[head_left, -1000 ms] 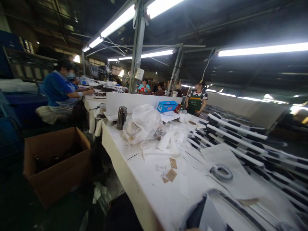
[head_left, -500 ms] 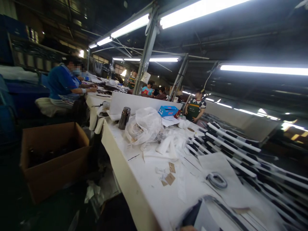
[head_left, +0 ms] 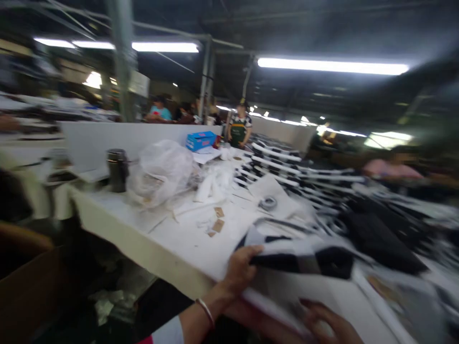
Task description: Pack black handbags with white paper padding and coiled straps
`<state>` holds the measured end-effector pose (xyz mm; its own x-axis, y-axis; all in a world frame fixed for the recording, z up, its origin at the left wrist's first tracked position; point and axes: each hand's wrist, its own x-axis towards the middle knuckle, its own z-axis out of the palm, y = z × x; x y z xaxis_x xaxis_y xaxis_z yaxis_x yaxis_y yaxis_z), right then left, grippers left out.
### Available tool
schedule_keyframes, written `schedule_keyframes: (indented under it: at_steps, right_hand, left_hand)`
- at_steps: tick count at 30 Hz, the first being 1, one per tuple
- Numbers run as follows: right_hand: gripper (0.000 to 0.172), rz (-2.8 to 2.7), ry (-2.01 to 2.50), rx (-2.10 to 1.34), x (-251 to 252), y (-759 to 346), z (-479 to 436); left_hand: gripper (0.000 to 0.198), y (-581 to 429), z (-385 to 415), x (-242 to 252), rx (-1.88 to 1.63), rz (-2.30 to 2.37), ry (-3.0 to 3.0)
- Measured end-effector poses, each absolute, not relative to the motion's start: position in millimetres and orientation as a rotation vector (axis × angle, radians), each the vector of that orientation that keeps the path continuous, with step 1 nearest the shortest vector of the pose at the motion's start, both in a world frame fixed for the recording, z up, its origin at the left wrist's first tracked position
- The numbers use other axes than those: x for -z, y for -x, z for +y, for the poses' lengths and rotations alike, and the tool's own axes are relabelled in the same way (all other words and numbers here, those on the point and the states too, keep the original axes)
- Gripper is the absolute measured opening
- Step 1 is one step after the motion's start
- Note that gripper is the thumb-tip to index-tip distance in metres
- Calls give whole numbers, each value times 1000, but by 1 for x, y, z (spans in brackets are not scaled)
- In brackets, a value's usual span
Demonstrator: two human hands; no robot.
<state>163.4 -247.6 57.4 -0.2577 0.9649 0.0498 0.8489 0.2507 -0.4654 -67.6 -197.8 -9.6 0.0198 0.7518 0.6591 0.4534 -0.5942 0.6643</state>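
Observation:
My left hand (head_left: 241, 270), with a bracelet at its wrist, grips the left end of a black, grey and white checked fabric piece (head_left: 304, 258) near the table's front edge. The thumb lies over the cloth and the other fingers are mostly hidden. Lower right, my right hand (head_left: 330, 322) is smeared by motion close to the pale sheet below the fabric. Whether it holds anything I cannot make out. Behind the fabric, a grey coiled strip (head_left: 267, 203) rests on a white sheet (head_left: 270, 186).
On the white table (head_left: 172, 243) are small brown cards (head_left: 218, 225), a clear plastic bag (head_left: 161, 172), a dark flask (head_left: 117, 170) and a blue box (head_left: 201, 141). Checked strips (head_left: 276, 165) and black cloth (head_left: 383, 234) lie right. A cardboard box (head_left: 32, 282) stands lower left. A person (head_left: 239, 129) stands behind.
The view has swung right, so the table's things sit further left. Both my hands have come into fuller view, the left one gripping the checked fabric.

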Motion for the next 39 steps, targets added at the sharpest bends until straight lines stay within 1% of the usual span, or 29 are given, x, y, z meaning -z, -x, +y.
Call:
schedule_keyframes:
  at_steps: [2,4,7,9,12,14,17,19,21,24,27,32,39]
  right_hand:
    - [13,-2144,1623,-730,-53,-180,-265]
    - [13,-2017,1532,-864,-50,-186,-273]
    - [16,-1874,1543,-918,-48,-185,-277]
    - [16,-1834,1549,-916,-51,-186,-279]
    - [15,-1768,1610,-815,-59,-210,-280]
    - [18,-1673,1739,-688,-66,-243,-279]
    - [24,-1509,2046,-460,-76,-309,-277]
    - [21,-1413,2273,-279,-79,-352,-277]
    - [18,-1354,2468,-187,-76,-385,-278]
    - [20,-1377,2647,-215,-66,-413,-275]
    - [25,-1424,2684,-236,-57,-422,-269]
    - [14,-1469,2698,-228,-56,-431,-261]
    - [8,-1441,2720,-144,-59,-436,-263]
  left_hand:
    - [61,75,-198,-3,-1505,1235,-1989]
    - [54,78,-190,-10,-1455,1249,-1971]
    - [45,76,-184,-12,-1390,1266,-1987]
    - [43,76,-187,-11,-1382,1278,-1995]
    - [42,75,-190,-12,-1390,1308,-2004]
    - [42,76,-190,-12,-1393,1336,-2011]
    - [42,76,-187,-9,-1401,1355,-2028]
    - [42,76,-187,-8,-1403,1357,-2039]
    - [42,76,-187,-7,-1393,1362,-2050]
    - [42,75,-187,-7,-1396,1374,-2067]
    - [42,75,-187,-6,-1406,1384,-2082]
    - [43,74,-186,-3,-1389,1385,-2097]
    - [42,73,-188,-6,-1376,1381,-2085]
